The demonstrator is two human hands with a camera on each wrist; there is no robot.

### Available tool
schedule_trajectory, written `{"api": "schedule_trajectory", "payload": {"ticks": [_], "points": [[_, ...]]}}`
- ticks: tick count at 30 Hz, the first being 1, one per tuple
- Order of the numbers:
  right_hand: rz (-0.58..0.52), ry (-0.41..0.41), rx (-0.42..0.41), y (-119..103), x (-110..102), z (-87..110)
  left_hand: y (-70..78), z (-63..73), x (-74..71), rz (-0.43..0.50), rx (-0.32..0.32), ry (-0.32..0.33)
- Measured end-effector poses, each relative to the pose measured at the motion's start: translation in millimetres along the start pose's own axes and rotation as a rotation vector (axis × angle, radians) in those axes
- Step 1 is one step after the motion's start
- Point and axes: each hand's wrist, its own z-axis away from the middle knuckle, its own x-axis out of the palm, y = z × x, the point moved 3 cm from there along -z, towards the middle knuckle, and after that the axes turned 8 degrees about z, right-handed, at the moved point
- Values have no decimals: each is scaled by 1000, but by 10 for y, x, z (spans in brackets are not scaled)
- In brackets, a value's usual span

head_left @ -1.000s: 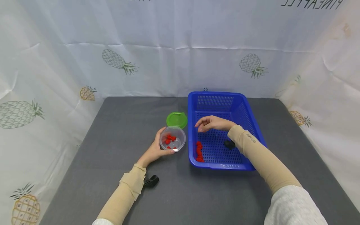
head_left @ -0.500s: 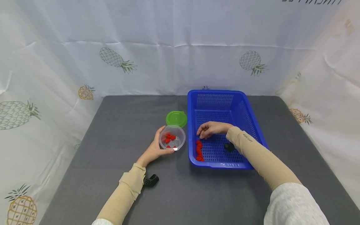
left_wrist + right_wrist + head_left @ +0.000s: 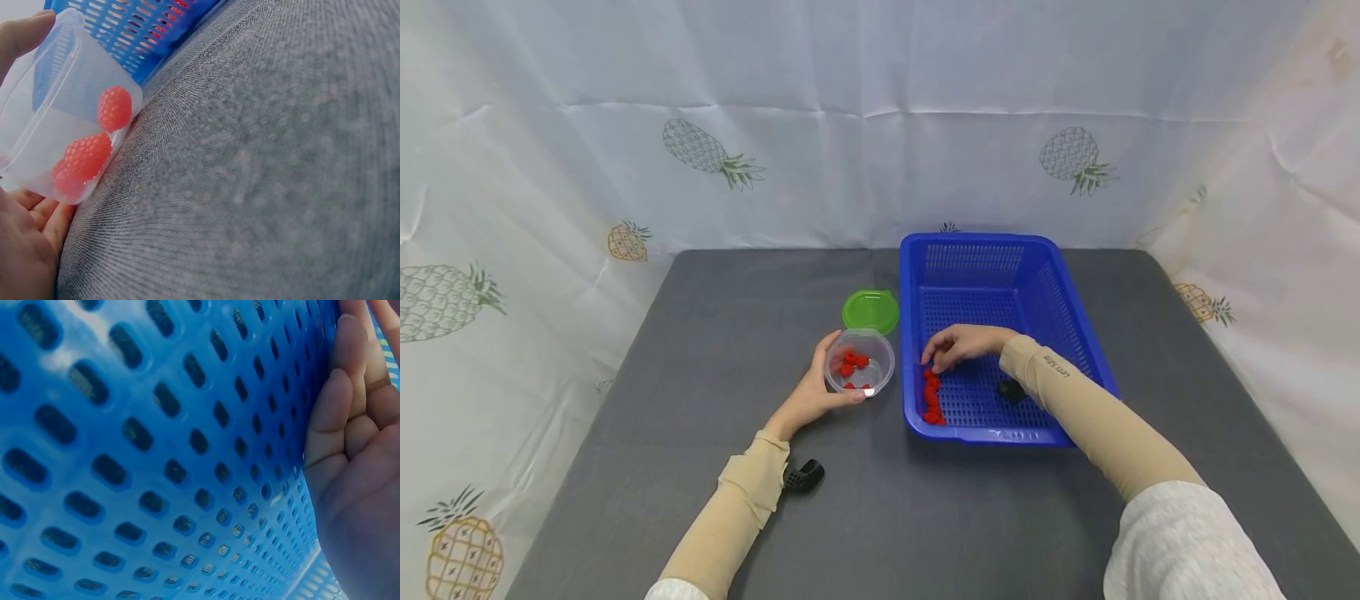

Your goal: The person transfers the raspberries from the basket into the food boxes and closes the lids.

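My left hand [image 3: 808,402] grips a clear plastic tub [image 3: 882,375] with fingers and thumb around its sides. Several raspberries [image 3: 89,155] lie in the bottom of the tub, which stands on the table left of the blue basket. My right hand [image 3: 967,342] reaches down inside the blue basket [image 3: 955,434]. Thumb and index finger stand slightly apart at the far end of a row of raspberries [image 3: 932,400] along the basket's left side. Whether they touch the end raspberry is too small to tell. In the right wrist view the fingertips are partly cut off.
A green round lid [image 3: 870,312] lies behind the tub, close to the basket. Beneath my right wrist, a black object [image 3: 1011,391] sits in the basket. Another black piece [image 3: 805,477] lies on the grey table [image 3: 880,517] beside my left wrist. A pineapple-print curtain [image 3: 880,158] surrounds the table.
My right hand has come down and slightly nearer to me, to the far end of the raspberry row. The left hand has kept its hold on the tub.
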Motion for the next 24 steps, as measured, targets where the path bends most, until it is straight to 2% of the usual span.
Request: {"api": "schedule_trajectory", "payload": {"ticks": [11,19,24], "points": [[34,-10,18,-27,31,-29,-4,1,-9,11,0,1],[72,1,31,-14,9,-2,6,-19,3,21,71,-5],[55,14,60,7,-26,24,0,-14,3,20,68,-5]]}}
